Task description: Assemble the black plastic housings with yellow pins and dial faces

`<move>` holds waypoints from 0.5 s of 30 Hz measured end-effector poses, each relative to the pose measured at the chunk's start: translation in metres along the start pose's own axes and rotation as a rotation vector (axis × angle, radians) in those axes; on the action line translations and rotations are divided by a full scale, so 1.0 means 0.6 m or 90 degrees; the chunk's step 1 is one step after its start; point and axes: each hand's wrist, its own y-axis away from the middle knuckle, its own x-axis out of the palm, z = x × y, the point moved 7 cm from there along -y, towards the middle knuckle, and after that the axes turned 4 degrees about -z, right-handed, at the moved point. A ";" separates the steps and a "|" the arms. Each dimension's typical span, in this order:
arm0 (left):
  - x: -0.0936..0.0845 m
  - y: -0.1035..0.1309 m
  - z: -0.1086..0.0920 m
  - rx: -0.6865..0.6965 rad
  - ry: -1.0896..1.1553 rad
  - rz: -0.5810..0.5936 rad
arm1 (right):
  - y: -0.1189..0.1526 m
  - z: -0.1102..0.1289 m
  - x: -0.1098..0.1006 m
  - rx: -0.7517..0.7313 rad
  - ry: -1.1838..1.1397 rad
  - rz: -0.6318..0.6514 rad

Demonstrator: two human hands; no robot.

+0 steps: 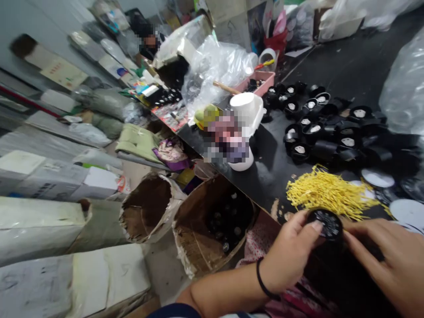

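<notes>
Crowded black bench around a small round cap

Just beyond the hands, a yellow pile of thin strips [331, 192] and many black cups [314, 128] crowd the smooth black table [351, 57]; a crinkled clear bag [215, 66] lies farther off. A ragged brown carton [195, 251] stands beside the table. The left hand [288, 247] grips the round black cap [327, 224] — thumb on its patterned face — near the table's edge. The right hand [391, 251] has fingers at its rim; whether they grip, I cannot tell.
</notes>
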 end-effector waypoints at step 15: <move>-0.046 -0.019 -0.076 0.184 -0.022 -0.092 | -0.049 0.037 0.020 -0.002 0.224 0.138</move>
